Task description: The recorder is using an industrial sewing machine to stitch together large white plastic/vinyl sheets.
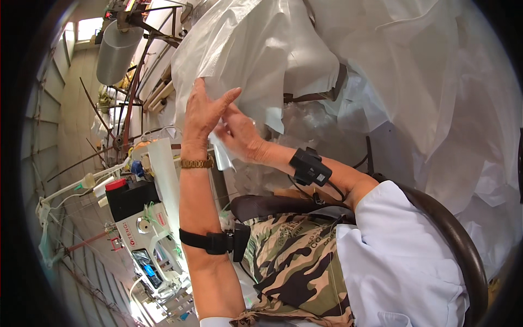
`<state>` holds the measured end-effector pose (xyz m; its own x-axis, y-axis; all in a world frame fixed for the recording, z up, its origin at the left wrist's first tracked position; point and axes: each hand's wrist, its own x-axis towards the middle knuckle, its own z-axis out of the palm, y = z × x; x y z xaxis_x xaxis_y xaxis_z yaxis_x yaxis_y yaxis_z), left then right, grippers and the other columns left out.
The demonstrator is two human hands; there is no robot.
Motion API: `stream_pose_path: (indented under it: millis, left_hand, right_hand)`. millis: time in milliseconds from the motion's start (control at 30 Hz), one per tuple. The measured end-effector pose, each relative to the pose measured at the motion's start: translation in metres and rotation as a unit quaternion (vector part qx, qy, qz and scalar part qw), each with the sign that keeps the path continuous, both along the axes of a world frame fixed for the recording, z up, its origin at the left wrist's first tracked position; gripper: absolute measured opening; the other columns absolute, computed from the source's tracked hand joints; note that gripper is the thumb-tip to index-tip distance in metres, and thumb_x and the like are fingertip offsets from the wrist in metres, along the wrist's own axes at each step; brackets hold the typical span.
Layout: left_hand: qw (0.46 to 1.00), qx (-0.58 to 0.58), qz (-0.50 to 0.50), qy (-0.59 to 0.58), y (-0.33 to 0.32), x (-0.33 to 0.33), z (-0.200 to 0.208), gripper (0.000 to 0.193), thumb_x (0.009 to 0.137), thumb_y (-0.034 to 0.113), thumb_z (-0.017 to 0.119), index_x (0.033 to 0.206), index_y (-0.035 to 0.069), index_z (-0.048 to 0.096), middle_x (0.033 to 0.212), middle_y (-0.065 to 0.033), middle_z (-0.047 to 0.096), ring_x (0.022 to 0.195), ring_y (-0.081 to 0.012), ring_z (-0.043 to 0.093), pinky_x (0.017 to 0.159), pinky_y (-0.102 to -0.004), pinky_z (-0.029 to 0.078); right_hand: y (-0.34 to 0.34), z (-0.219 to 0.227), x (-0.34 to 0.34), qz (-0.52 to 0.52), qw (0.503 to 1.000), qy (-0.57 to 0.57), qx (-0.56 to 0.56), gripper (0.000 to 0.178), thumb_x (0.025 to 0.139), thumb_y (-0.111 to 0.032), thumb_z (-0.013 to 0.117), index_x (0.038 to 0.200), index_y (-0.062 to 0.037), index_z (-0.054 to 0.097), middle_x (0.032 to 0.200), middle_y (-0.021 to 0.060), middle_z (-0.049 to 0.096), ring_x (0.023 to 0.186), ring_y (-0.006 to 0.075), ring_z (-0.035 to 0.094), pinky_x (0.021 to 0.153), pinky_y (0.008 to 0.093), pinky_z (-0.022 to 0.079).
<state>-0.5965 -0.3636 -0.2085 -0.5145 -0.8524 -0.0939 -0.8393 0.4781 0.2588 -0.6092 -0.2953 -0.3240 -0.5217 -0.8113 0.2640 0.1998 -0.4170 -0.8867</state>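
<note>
My left hand point(204, 113), with a brown bead bracelet at the wrist, is raised with its thumb stretched out away from the fingers. Its fingertips meet the lower edge of a white woven plastic sheet point(245, 60). Just right of it and partly behind it is my right hand point(242, 135), smeared by motion, so its grip does not show clearly. A small whitish strip point(222, 155) hangs below the right hand; whether the hand holds it, I cannot tell. Both forearms carry black strapped devices.
A white sewing machine point(144, 231) with a black and red motor stands at left, with thread lines around it. More white sheeting point(414, 71) is heaped at right. A dark curved bar point(447, 218) runs beside my right arm. A translucent roll point(117, 52) hangs upper left.
</note>
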Motion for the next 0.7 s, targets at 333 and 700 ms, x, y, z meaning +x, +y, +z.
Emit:
stream_pose_path:
  millis: [333, 700]
  left_hand:
    - [0.974, -0.181, -0.125, 0.050, -0.021, 0.023, -0.031, 0.057, 0.073, -0.010, 0.047, 0.129, 0.002, 0.049, 0.112, -0.0295, 0.060, 0.102, -0.0447, 0.058, 0.086, -0.0500, 0.046]
    - [0.964, -0.245, -0.091, 0.053, -0.046, 0.032, 0.014, 0.066, 0.078, -0.007, 0.050, 0.136, 0.024, 0.050, 0.119, -0.0144, 0.065, 0.094, -0.0311, 0.068, 0.082, -0.0412, 0.054]
  right_hand:
    - [0.009, -0.093, -0.016, -0.229, 0.962, -0.081, 0.128, 0.017, 0.089, -0.015, 0.065, 0.095, -0.0022, 0.057, 0.082, 0.0064, 0.058, 0.075, 0.0176, 0.055, 0.072, 0.0302, 0.045]
    - [-0.005, -0.151, -0.032, -0.242, 0.925, -0.100, 0.276, 0.021, 0.080, -0.022, 0.071, 0.085, -0.0051, 0.060, 0.083, 0.0085, 0.060, 0.075, 0.0252, 0.060, 0.071, 0.0374, 0.047]
